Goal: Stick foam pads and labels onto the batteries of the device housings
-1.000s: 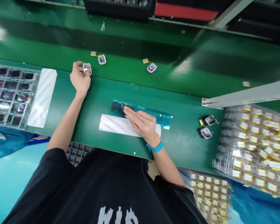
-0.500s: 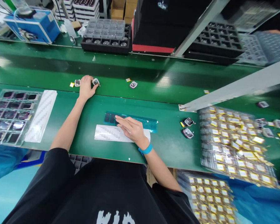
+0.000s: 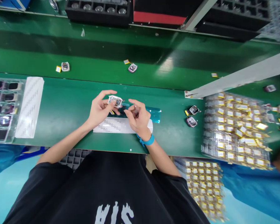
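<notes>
My left hand [image 3: 100, 109] holds a small white square case [image 3: 115, 100] between thumb and fingers, just above the green bench. My right hand [image 3: 137, 118], with a blue wristband, is pinched on thin tweezers [image 3: 135, 110] pointing toward the case. Under both hands lie a teal strip of small dark pads [image 3: 154, 112] and a white label sheet [image 3: 112, 125]. Two more cases [image 3: 192, 115] rest to the right.
A clear tray of dark parts [image 3: 2, 107] and a white sheet [image 3: 29, 105] lie at the left. Trays of yellow-tagged cells [image 3: 235, 127] fill the right. Loose cases [image 3: 65, 66] and another case [image 3: 132, 67] sit on the darker green belt. Black trays [image 3: 98, 9] stand behind.
My left hand came back from the belt with a white case to the middle of the bench. My right hand lifted off the teal strip toward it. The view shifted down.
</notes>
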The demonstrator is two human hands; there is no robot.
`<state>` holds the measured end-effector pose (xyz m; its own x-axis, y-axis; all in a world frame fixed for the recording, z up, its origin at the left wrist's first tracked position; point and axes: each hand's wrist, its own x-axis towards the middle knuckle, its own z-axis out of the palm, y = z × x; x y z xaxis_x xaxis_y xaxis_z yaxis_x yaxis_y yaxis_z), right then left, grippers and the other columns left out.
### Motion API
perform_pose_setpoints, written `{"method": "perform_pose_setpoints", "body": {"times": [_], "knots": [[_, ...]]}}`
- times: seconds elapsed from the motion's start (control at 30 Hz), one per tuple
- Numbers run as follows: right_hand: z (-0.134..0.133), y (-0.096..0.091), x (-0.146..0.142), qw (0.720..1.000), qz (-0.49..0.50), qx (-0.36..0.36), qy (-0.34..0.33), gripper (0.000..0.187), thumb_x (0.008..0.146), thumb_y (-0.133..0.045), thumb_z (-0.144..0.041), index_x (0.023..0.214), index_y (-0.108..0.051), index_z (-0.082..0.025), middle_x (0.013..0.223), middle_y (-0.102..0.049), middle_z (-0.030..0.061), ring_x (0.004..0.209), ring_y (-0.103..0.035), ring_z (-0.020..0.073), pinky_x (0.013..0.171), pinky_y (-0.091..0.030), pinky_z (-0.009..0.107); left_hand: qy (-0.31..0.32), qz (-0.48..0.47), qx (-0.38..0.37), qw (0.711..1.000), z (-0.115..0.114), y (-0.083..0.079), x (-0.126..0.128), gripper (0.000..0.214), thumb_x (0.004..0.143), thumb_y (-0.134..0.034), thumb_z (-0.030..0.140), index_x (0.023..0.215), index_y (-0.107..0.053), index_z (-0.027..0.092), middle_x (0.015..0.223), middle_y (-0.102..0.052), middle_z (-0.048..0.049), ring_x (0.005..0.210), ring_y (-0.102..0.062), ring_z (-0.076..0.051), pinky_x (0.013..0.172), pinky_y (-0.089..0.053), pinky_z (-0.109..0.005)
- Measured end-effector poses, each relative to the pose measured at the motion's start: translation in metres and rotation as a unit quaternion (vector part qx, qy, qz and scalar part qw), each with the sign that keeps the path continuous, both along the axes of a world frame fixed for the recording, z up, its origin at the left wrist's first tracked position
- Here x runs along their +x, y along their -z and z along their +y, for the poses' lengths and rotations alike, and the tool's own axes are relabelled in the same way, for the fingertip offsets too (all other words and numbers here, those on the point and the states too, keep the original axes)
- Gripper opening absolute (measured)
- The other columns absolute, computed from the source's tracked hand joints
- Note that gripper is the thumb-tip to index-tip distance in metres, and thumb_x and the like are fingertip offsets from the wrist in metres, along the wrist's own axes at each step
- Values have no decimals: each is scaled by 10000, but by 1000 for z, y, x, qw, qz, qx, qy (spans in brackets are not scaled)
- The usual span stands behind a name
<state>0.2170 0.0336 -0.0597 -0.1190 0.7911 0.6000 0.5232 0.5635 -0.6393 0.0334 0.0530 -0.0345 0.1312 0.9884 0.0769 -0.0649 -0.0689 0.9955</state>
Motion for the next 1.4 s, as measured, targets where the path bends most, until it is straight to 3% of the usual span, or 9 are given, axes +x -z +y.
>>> {"method": "perform_pose_setpoints", "body": {"times": [0.1,0.23,0.5,0.77,0.9,1.1,1.3,1.4], "knots": [[0,-2,-4,999,-2,36,-4,280,1056,-593,-374,1280,-579,-206,848,-713,-17,521,-526,93,508,-490,250,31,-6,-21,999,-15,-7,6,359,876,-788,438,1116,-653,208,833,-796,-23,599,-773,-172,609,-665,-277],[-1,0,-9,996,-44,74,3,140,1057,-578,-300,1136,-654,-214,869,-734,22,698,-672,144,578,-552,275,5,-15,-27,1000,-22,-5,8,276,856,-794,344,1052,-664,200,842,-799,-24,603,-775,-169,590,-673,-262],[-4,0,-8,996,-53,68,-24,95,1017,-617,-214,1084,-683,-228,898,-751,21,727,-705,140,574,-568,253,-43,60,14,997,-32,-8,8,198,865,-755,226,1055,-712,187,863,-811,-16,646,-790,-153,609,-666,-214],[2,-5,-2,995,0,-7,-95,190,1031,-623,-235,1217,-651,-210,1011,-767,41,851,-734,156,696,-629,295,-41,20,-31,998,-21,-10,2,200,839,-781,299,957,-646,211,769,-762,5,490,-723,-147,459,-591,-231],[3,-2,2,994,-37,3,-108,141,1056,-567,-213,1130,-688,-212,1041,-773,52,929,-747,168,745,-635,316,-18,38,-28,999,-19,-7,0,138,851,-759,315,890,-663,223,634,-685,37,438,-679,-130,407,-507,-217],[2,-3,1,997,-46,24,-58,112,1038,-596,-188,1085,-696,-204,980,-779,41,867,-752,156,698,-629,288,27,56,-36,997,-19,-3,0,43,855,-712,262,873,-709,223,626,-680,30,408,-656,-133,383,-461,-217],[0,2,6,985,-142,87,-51,273,1010,-527,-84,1174,-694,-224,1045,-811,23,882,-779,131,608,-584,211,74,8,-95,993,-14,-5,-5,45,814,-728,238,839,-696,217,706,-693,19,328,-570,-96,311,-430,-206],[2,2,10,985,-134,95,-57,312,974,-534,-28,1190,-687,-196,1050,-815,35,891,-782,129,632,-583,199,84,4,-115,990,-12,-5,-6,59,807,-736,228,848,-695,215,723,-697,14,318,-558,-88,292,-415,-199]]}}
